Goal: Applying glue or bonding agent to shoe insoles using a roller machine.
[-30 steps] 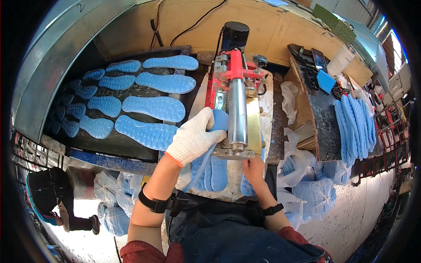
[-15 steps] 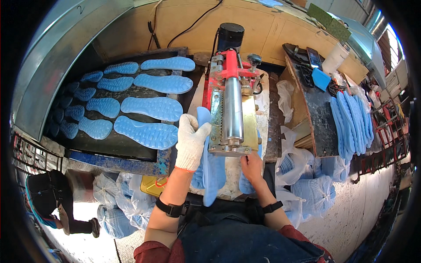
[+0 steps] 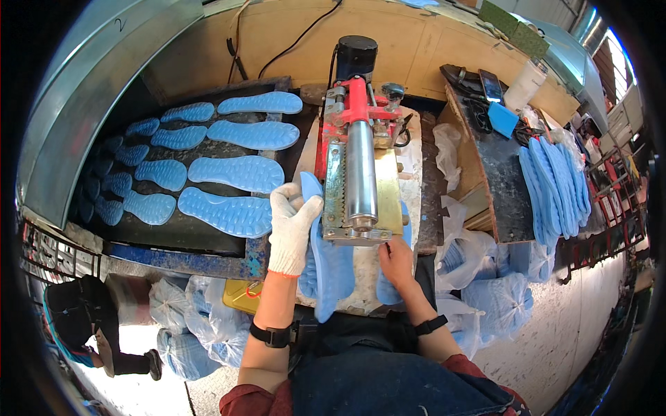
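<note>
A white knit glove covers my left hand [image 3: 290, 232], which is closed on the edge of a blue insole [image 3: 320, 270] standing on its side along the left of a small machine [image 3: 361, 173] with a steel roller and red bracket. More blue insole shapes lie flat under the machine's front, partly hidden. My bare right hand [image 3: 397, 262] is at the machine's front right corner, fingers curled. Whatever those fingers hold, if anything, is hidden. Another insole [image 3: 388, 288] shows beneath the right hand.
Rows of blue insoles [image 3: 236, 173] lie on a dark bed at left with a blue edge [image 3: 180, 260]. A side table [image 3: 479, 187] at right carries an insole stack [image 3: 553, 187], phone [image 3: 490, 84] and bottle [image 3: 525, 87]. Bagged insoles [image 3: 496, 305] sit below. A person [image 3: 90, 322] is at lower left.
The view has shifted slightly, moving the scene a little to the left. Both hands keep nearly the same places, the left still on the upright insole and the right by the machine's corner.
</note>
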Demonstrator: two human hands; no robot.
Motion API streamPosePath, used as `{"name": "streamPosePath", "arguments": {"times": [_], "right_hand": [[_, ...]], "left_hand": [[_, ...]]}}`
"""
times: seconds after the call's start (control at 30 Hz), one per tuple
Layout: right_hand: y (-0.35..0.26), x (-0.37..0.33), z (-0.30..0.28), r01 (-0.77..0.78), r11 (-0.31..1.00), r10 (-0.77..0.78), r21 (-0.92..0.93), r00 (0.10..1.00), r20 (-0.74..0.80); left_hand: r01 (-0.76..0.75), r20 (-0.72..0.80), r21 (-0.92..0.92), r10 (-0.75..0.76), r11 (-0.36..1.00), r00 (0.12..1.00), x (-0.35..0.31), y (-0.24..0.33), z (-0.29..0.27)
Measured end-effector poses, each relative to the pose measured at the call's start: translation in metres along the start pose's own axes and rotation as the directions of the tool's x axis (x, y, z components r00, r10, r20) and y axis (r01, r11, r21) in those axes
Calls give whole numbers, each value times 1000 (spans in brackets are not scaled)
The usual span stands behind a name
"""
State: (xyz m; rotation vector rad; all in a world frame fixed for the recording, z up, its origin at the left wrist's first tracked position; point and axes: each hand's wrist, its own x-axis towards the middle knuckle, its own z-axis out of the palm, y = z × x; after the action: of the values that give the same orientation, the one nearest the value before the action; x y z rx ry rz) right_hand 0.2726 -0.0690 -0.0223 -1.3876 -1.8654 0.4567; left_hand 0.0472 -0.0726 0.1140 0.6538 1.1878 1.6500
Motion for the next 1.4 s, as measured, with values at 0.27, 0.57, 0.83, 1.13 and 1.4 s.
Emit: {"name": "streamPosePath", "arguments": {"times": [0.27,0.57,0.83,1.13,1.4], "right_hand": [[1,0,2,15,1000,-15,-17,1000,-18],[-3,1,-1,-34,999,35,-15,999,37],[1,1,1,11,1000,-11,11,1000,-1],[0,2,0,-8,1000,8,11,1000,-5],[-57,-11,-14,-463,638,-57,616,769,637]], "left_hand": [[6,87,118,-17,993,996,0,7,-11],[-122,155,784,-1,609,988,0,36,2],[33,119,114,-46,993,992,14,6,-1],[66,133,-379,-16,923,991,-22,-13,-33],[204,122,-277,-176,939,977,-55,-41,-55]]}}
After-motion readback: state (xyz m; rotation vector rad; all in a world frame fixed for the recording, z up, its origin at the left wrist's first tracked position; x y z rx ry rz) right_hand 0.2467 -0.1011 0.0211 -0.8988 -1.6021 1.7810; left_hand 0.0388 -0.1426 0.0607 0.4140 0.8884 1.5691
